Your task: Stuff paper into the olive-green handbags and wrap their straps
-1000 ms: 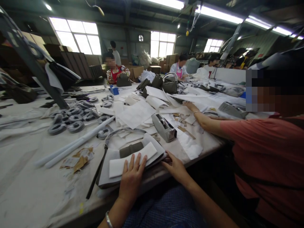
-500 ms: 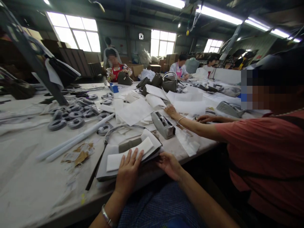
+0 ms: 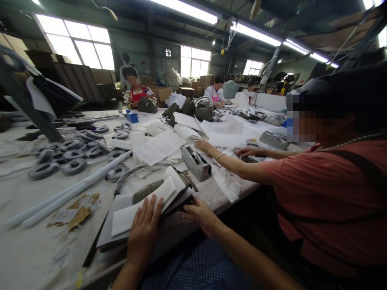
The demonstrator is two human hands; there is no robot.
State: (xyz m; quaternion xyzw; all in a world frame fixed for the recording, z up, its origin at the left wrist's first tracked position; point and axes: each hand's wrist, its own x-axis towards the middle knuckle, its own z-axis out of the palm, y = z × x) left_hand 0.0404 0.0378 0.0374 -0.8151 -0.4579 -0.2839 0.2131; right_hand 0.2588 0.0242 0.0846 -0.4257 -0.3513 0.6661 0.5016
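Note:
My left hand [image 3: 144,231] lies flat, fingers stretched out, on a white rectangular pad [image 3: 137,207] that rests on a flat grey bag panel [image 3: 115,225] at the table's near edge. An olive-grey piece [image 3: 147,190] sits just behind the pad. My right hand [image 3: 199,213] is at the panel's right end, fingers curled against its raised dark edge [image 3: 177,205].
A grey tape dispenser [image 3: 196,163] stands just beyond the panel. A person in a red shirt [image 3: 317,193] on the right reaches over white paper sheets [image 3: 159,147]. Grey strap rolls [image 3: 71,155] and white tubes [image 3: 66,193] lie to the left. Other workers sit at the far end.
The view has swung right and down. My right hand has slid under the panel's right end, which now lifts. The neighbour's hands have moved in toward the tape dispenser.

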